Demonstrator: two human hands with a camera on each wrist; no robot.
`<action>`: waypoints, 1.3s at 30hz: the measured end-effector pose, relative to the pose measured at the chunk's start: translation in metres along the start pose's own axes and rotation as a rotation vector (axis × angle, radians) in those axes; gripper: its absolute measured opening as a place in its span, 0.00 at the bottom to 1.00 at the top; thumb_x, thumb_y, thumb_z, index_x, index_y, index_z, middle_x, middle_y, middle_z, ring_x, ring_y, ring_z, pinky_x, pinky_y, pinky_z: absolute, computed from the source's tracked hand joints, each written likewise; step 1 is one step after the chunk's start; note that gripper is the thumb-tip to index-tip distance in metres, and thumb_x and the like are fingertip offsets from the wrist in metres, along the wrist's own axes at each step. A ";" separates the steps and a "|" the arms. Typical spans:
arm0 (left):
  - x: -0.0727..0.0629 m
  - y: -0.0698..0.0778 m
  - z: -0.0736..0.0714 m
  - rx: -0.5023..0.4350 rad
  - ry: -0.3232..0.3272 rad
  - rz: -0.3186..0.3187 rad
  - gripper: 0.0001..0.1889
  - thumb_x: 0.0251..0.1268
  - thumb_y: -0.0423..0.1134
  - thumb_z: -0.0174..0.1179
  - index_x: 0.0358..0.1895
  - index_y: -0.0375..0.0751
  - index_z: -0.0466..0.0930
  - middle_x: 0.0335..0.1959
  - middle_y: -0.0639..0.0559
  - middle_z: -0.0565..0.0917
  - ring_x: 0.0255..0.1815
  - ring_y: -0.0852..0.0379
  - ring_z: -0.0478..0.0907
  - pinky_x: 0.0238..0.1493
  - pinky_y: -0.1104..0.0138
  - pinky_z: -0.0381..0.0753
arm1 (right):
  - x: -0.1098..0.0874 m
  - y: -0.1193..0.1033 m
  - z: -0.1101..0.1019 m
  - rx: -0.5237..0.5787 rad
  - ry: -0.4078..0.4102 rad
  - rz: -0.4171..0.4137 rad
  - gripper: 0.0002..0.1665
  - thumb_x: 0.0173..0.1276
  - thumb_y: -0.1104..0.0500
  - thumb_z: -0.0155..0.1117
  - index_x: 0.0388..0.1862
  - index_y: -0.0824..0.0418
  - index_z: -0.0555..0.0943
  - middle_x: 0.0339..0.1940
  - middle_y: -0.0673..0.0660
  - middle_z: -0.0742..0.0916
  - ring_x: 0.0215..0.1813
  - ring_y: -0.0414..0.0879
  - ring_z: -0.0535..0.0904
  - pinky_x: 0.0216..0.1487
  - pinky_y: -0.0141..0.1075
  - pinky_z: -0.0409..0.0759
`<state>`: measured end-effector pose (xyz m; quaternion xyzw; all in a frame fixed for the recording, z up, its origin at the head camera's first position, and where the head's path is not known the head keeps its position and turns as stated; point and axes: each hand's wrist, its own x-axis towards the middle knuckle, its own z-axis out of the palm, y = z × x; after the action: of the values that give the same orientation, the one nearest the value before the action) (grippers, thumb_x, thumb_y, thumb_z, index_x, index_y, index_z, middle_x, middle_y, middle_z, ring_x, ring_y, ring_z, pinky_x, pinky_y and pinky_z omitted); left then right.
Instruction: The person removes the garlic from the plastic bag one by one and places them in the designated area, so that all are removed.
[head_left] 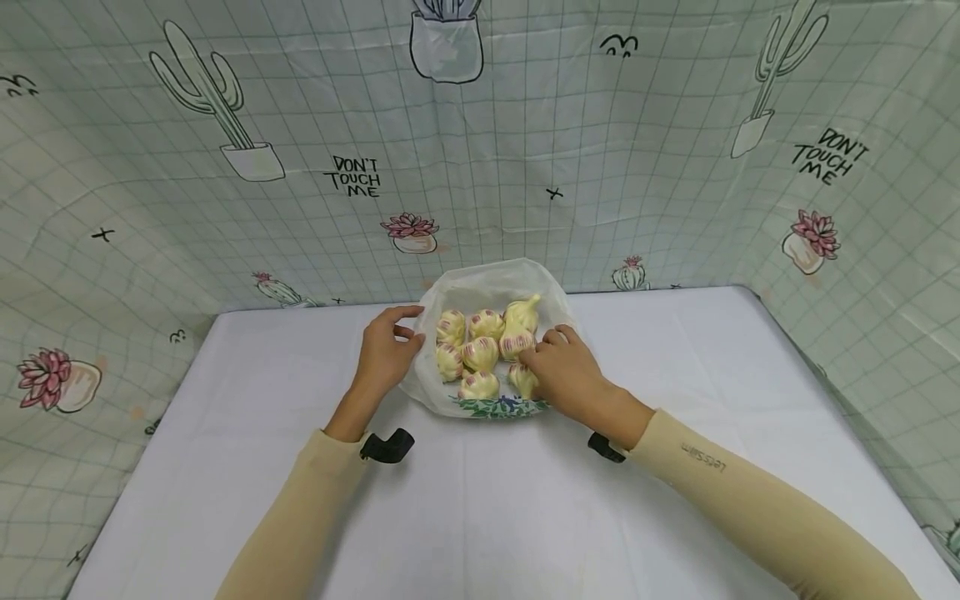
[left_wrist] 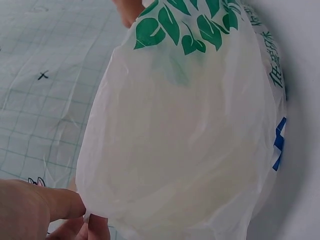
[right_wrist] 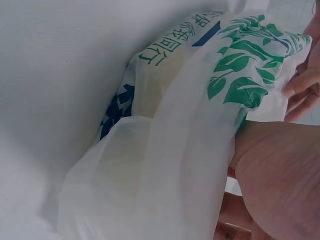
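Garlic bulbs (head_left: 480,354) sit right by the bent fingers (head_left: 536,357) of the right hand (head_left: 570,377), which is over the edge of a thin white plastic bag (head_left: 495,279). Think of the bag as a clock seen from the head, with 12 on the far side: that hand is at 4 o'clock. Its fingers look to be touching a bulb there, but the tips are hidden, so I cannot tell whether they grip it or how far open they are. The left hand (head_left: 384,350) is at 9 o'clock, and it pinches the edge of the bag, with only thin plastic between thumb and finger. All the garlic is inside the bag, pale yellow with pinky-purple stripes. One bulb at 1 o'clock has a stem poking up. The bag's mouth is wide open. Green leaves (head_left: 498,407) are printed at 6 o'clock, and the right wrist view shows green writing (right_wrist: 172,47) on the bag too. It rests on a white table (head_left: 465,517), near the 12 o'clock edge. Tan sleeves (head_left: 292,508) come in from 7 and 4 o'clock, with a black thing (head_left: 387,446) by each wrist. Behind, at 12 o'clock, is a checked cloth (head_left: 502,150) with cactus pictures (head_left: 251,162).
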<state>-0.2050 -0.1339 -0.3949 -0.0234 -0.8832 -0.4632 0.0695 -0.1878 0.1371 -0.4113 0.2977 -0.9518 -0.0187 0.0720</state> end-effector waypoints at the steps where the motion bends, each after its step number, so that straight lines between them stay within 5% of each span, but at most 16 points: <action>1: 0.000 0.000 0.000 0.000 0.001 0.001 0.21 0.72 0.24 0.64 0.67 0.31 0.80 0.63 0.31 0.80 0.52 0.38 0.83 0.47 0.51 0.89 | 0.000 0.000 0.000 -0.001 0.004 -0.003 0.28 0.51 0.49 0.89 0.48 0.57 0.88 0.41 0.57 0.92 0.54 0.57 0.82 0.71 0.53 0.73; 9: -0.001 -0.002 0.002 -0.003 -0.009 0.016 0.21 0.72 0.24 0.64 0.66 0.31 0.80 0.63 0.31 0.80 0.52 0.38 0.83 0.46 0.51 0.89 | -0.008 0.002 0.002 -0.056 0.083 -0.043 0.22 0.52 0.50 0.89 0.41 0.55 0.89 0.39 0.55 0.92 0.54 0.55 0.83 0.68 0.52 0.76; 23: 0.002 -0.006 -0.002 0.002 -0.004 0.036 0.21 0.71 0.25 0.65 0.66 0.30 0.81 0.60 0.30 0.82 0.50 0.37 0.85 0.45 0.50 0.90 | -0.018 0.013 -0.005 -0.011 0.220 -0.106 0.30 0.50 0.48 0.90 0.51 0.54 0.90 0.44 0.54 0.93 0.56 0.55 0.82 0.65 0.52 0.79; 34: 0.005 -0.009 -0.007 -0.068 -0.003 -0.033 0.22 0.71 0.27 0.67 0.67 0.31 0.80 0.59 0.33 0.85 0.50 0.37 0.87 0.48 0.50 0.89 | -0.019 0.018 -0.018 0.005 0.255 -0.082 0.32 0.51 0.49 0.89 0.54 0.56 0.90 0.46 0.55 0.92 0.58 0.56 0.81 0.65 0.53 0.80; 39: 0.004 -0.008 -0.010 -0.094 -0.012 -0.084 0.22 0.70 0.27 0.67 0.66 0.31 0.80 0.55 0.33 0.86 0.47 0.37 0.87 0.42 0.62 0.90 | -0.019 0.021 -0.027 0.026 0.306 -0.078 0.32 0.52 0.50 0.89 0.56 0.58 0.89 0.46 0.55 0.92 0.58 0.57 0.81 0.65 0.53 0.79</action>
<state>-0.2093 -0.1472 -0.3952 0.0077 -0.8612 -0.5063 0.0434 -0.1803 0.1657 -0.3856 0.3346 -0.9176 0.0365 0.2116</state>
